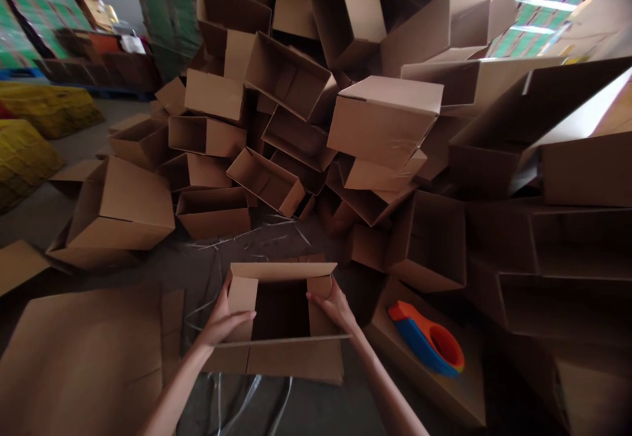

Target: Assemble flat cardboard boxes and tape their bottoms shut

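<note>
From the head view, the left hand (224, 314) and right hand (336, 304) both hold an open-topped cardboard box (291, 360) low over the floor, directly in front of the person. Its flaps stand up around a dark interior. The left fingers (241, 317) clench the box's left side flap, and the right fingers (318, 298) wrap over the right flap's upper edge: both hands are grasping, neither released. Just right of the box, an orange-and-blue tape dispenser (427, 338) lies on a piece of cardboard (419, 383). A flat cardboard sheet (83, 363) lies to the left (its edge just short of the box), and loose plastic strapping (247, 406) trails across the concrete floor (39, 205). Beyond rises a tumbled heap of open cartons (385, 123) — yellow bundles (29, 159) and green-printed stacks (168, 8) stand behind it.
</note>
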Demonstrator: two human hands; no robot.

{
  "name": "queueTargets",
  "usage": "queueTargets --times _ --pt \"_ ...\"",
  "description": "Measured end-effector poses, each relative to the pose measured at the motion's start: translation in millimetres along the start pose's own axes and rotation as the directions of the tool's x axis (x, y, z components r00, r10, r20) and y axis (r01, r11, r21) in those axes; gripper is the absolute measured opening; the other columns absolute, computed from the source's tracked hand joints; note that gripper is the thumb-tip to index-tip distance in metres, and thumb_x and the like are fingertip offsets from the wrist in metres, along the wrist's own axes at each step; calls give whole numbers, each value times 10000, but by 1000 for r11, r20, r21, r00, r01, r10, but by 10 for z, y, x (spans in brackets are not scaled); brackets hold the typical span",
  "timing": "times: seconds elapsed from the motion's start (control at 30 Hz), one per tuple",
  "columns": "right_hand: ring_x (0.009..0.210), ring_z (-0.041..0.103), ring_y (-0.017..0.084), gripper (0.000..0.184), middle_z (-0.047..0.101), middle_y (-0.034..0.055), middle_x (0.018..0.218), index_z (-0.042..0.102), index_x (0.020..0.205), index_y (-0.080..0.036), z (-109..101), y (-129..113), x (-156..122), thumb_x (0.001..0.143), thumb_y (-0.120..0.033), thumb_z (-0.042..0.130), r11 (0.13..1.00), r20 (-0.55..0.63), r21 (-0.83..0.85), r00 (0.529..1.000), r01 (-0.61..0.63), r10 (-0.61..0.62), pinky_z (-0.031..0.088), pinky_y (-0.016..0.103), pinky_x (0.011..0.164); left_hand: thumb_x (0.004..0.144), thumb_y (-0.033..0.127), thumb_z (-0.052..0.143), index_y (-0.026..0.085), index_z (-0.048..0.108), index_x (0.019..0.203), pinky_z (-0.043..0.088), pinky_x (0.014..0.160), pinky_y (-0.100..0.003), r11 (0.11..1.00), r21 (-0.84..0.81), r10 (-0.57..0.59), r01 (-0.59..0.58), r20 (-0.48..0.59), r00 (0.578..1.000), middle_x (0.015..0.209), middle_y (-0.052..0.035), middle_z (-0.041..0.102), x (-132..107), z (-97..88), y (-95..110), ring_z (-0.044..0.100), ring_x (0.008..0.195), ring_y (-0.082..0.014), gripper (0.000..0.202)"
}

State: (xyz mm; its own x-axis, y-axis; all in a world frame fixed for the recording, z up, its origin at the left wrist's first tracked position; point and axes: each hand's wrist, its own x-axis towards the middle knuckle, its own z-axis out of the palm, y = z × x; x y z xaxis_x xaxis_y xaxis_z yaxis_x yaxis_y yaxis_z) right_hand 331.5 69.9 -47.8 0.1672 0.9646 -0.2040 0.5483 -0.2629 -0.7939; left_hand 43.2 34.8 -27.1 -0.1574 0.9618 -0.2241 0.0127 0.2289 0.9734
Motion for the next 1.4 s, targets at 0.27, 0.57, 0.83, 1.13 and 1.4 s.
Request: queueTargets --times 0.27,0.57,0.83,1.13,1.4 --pt "1179 599 296 926 618 153 1274 419 1371 -160 -13 -33 -7 608 -535 786 979 48 203 998 18 -28 486 398 978 471 247 887 198 395 1395 410 1083 -455 996 -13 -91 90 -53 994 1316 -154 612 27 -16 13 547 1269 -326 1048" --pt "1481 215 278 1048 243 157 1598 289 1504 -181 -437 -15 -155 679 -687 691 934 108 357 993 0 -41 197 431 1200 779 378 719 206 516 1306 469 1047 -415 992 -36 -125 123 -55 991 1326 -129 638 164 -46 -27 579 1253 -292 590" --pt "1166 612 284 491 638 122 1276 541 1298 -217 -798 -540 -794 953 -549 433 924 -73 -172 931 342 -358 497 412 945 750 445 700 189 535 1294 323 1155 -413 985 171 17 7 -136 991 1479 -139 499 251 -161 -107 420 1394 -294 624" --pt "816 688 256 612 717 109 853 668 920 -179 -107 -800 -1045 880 -733 410 602 308 -587 837 541 -452 451 296 676 691 516 733 171 590 1190 447 1047 -433 994 77 -75 78 -43 996 1254 -134 674 239 -11 69 591 1219 -322 624" --pt "812 702 250 647 735 122 837 700 834 -179 -148 -881 -945 881 -744 388 647 332 -600 882 470 -334 416 273 644 635 518 788 170 582 1226 437 1051 -433 994 -12 -105 105 -40 994 1293 -144 651 220 -13 71 566 1254 -330 716"
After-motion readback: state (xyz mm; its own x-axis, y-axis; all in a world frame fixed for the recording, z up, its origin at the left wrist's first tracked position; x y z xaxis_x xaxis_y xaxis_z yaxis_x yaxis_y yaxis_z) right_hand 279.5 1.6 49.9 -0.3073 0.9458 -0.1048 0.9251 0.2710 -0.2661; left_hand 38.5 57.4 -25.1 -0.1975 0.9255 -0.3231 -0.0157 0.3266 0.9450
